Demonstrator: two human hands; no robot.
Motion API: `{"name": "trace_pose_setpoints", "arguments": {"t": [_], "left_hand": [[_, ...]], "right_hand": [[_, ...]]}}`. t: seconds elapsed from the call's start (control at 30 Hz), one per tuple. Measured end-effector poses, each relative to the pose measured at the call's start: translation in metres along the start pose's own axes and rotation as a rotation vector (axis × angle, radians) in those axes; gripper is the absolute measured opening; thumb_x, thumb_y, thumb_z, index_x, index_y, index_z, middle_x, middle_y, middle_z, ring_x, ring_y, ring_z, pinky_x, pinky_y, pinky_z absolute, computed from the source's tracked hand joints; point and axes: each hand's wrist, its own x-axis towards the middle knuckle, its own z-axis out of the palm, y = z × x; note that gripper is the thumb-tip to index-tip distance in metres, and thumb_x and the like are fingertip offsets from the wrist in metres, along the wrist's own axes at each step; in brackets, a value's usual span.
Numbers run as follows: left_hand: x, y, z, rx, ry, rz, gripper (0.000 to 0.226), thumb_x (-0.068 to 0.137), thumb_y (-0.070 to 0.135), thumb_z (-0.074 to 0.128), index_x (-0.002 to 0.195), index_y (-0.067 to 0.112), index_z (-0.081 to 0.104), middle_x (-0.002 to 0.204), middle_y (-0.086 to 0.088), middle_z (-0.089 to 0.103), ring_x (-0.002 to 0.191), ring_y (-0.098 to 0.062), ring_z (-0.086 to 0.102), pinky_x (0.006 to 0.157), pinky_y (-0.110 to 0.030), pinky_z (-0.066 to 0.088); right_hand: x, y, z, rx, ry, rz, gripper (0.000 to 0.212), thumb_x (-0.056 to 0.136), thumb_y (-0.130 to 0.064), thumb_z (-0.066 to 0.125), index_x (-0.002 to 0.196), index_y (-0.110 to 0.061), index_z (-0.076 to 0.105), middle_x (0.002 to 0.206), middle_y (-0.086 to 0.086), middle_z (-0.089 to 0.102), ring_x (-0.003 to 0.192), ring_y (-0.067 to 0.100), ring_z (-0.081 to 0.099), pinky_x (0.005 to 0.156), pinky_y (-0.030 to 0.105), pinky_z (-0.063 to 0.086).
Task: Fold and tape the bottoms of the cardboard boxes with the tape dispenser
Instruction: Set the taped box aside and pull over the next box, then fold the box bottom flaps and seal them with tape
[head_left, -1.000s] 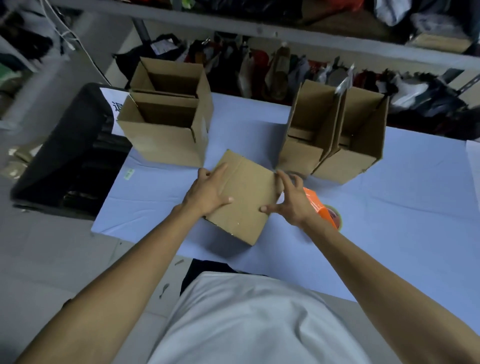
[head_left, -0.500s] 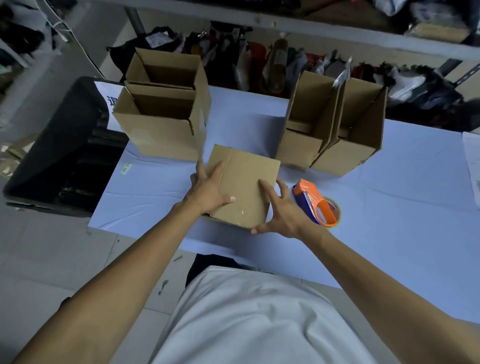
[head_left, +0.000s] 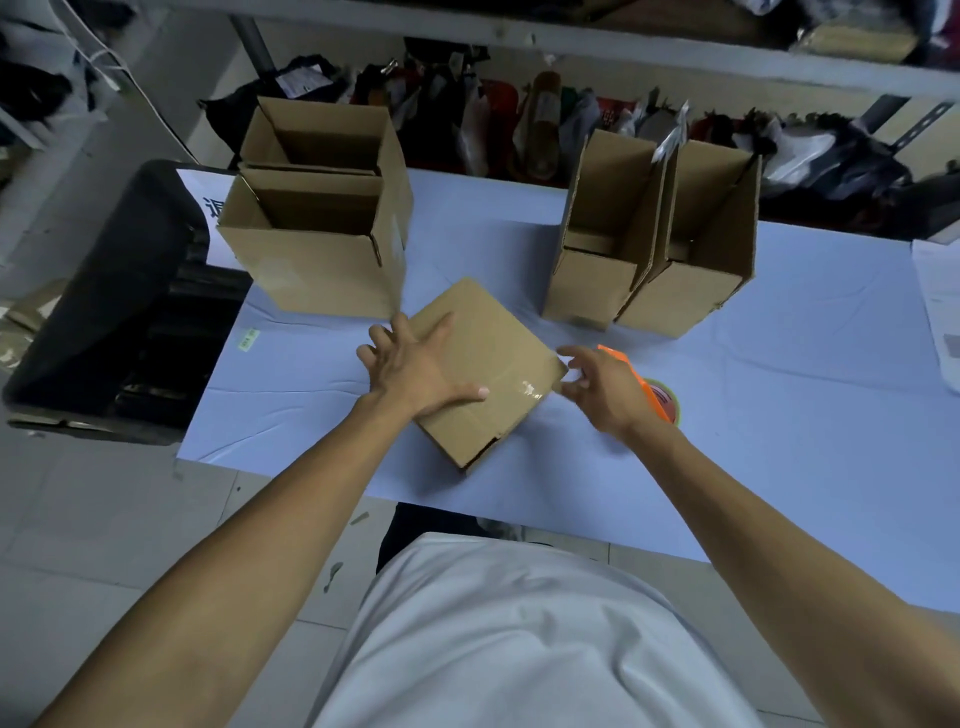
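Cardboard box (head_left: 493, 358) bottom-up near table (head_left: 779, 415) front edge, clear tape strip across seam. Left hand (head_left: 415, 371) flat on top, fingers spread, pinning it. Right hand (head_left: 605, 387) just off box corner, fingers loosely open, empty. Tape dispenser (head_left: 660, 400) on table behind right hand. Step judged: smoothing finished seam. Next: set box aside, take another.
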Motion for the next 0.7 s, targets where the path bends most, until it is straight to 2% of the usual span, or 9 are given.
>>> {"name": "trace_pose_setpoints", "arguments": {"t": [0.07,0.17,0.23,0.33,0.4,0.5,0.57,0.63,0.7], "left_hand": [[0.0,0.001,0.001,0.014,0.037,0.008,0.118,0.045,0.095,0.053,0.146,0.049,0.013,0.144,-0.015,0.022,0.122,-0.036,0.024,0.098,-0.049,0.023],[-0.002,0.011,0.011,0.021,0.008,0.075,0.121,0.045,0.095,0.053,0.147,0.048,0.008,0.157,-0.014,-0.003,0.139,-0.038,0.002,0.111,-0.057,0.011],[-0.004,0.021,0.016,-0.014,-0.012,0.043,0.121,0.042,0.096,0.051,0.144,0.051,0.006,0.156,-0.01,-0.008,0.136,-0.038,0.004,0.105,-0.058,0.02],[-0.007,0.036,0.018,-0.125,0.02,-0.078,0.114,0.045,0.092,0.052,0.141,0.047,0.011,0.15,-0.01,0.005,0.127,-0.037,0.016,0.093,-0.056,0.031],[-0.011,0.044,0.024,-0.075,0.038,-0.053,0.105,0.058,0.084,0.055,0.143,0.043,0.011,0.154,-0.009,-0.003,0.137,-0.039,0.006,0.099,-0.06,0.026],[-0.014,0.056,0.032,-0.009,0.11,0.187,0.077,0.079,0.057,0.054,0.148,0.044,0.022,0.16,-0.011,-0.006,0.144,-0.036,-0.007,0.112,-0.062,0.007],[-0.017,0.061,0.036,0.029,0.139,0.326,0.067,0.086,0.046,0.05,0.149,0.042,0.027,0.162,-0.011,0.0,0.146,-0.036,-0.002,0.115,-0.059,0.002],[-0.018,0.066,0.038,0.032,0.14,0.366,0.064,0.089,0.041,0.047,0.15,0.04,0.026,0.163,-0.01,0.003,0.147,-0.036,0.0,0.116,-0.058,0.001],[-0.017,0.071,0.038,0.028,0.12,0.394,0.062,0.09,0.035,0.046,0.149,0.042,0.028,0.164,-0.008,0.004,0.148,-0.034,-0.001,0.116,-0.058,-0.002]], "right_hand": [[0.001,0.001,-0.002,0.063,0.055,0.069,0.036,0.091,-0.025,0.068,0.125,-0.016,0.063,0.111,0.006,0.065,0.091,0.015,0.058,0.076,0.026,0.041],[0.003,0.001,-0.006,0.174,-0.009,0.121,0.03,0.09,-0.027,0.068,0.119,-0.018,0.067,0.106,0.003,0.068,0.093,0.015,0.064,0.069,0.02,0.046],[0.001,-0.001,-0.008,0.341,-0.036,0.14,0.037,0.09,-0.019,0.068,0.126,-0.016,0.063,0.115,0.003,0.067,0.087,0.007,0.064,0.065,0.013,0.047],[-0.01,0.003,-0.015,0.547,-0.032,0.069,0.044,0.09,0.001,0.058,0.125,-0.025,0.06,0.117,-0.007,0.068,0.082,0.008,0.064,0.07,0.01,0.048],[-0.017,0.013,-0.017,0.347,0.09,0.084,0.039,0.093,-0.008,0.056,0.126,-0.029,0.061,0.117,-0.004,0.068,0.099,0.014,0.063,0.077,0.011,0.046],[-0.026,0.036,-0.015,-0.01,0.294,0.22,0.034,0.095,-0.026,0.057,0.127,-0.018,0.061,0.124,0.005,0.064,0.108,0.025,0.06,0.085,0.035,0.051],[-0.033,0.049,-0.009,-0.117,0.235,0.253,0.039,0.092,-0.03,0.061,0.126,-0.013,0.057,0.12,0.011,0.06,0.103,0.03,0.059,0.08,0.039,0.05],[-0.039,0.057,0.0,-0.22,0.08,0.226,0.051,0.087,-0.033,0.068,0.13,-0.013,0.049,0.122,0.013,0.055,0.106,0.033,0.054,0.074,0.037,0.049],[-0.042,0.061,0.008,-0.275,0.002,0.197,0.063,0.086,-0.023,0.071,0.14,-0.016,0.038,0.13,0.012,0.052,0.111,0.034,0.052,0.069,0.037,0.049]]}}
